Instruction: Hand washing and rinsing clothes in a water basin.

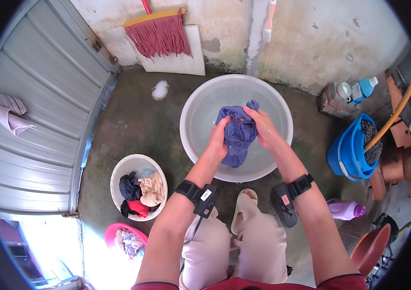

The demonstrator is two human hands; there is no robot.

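Note:
A wet, bunched blue-violet cloth garment (241,134) is held between my two hands over a large white plastic basin (188,145). My left hand (220,137) grips the garment's left side, thumb on top. On its upper right, my right hand (261,121) pinches a twisted end of the fabric. The lower part of the cloth hangs down towards the near side of the basin. Cloudy water (205,112) fills part of the basin. My fingers under the cloth are mostly hidden.
Left of me stand a white bucket (117,174) of clothes and a pink basin (113,230) with laundry. A blue mop bucket (336,152), a purple bottle (345,209) and a blue bottle (363,90) on bricks (330,101) are to the right. A red mop (158,34) leans against the wall.

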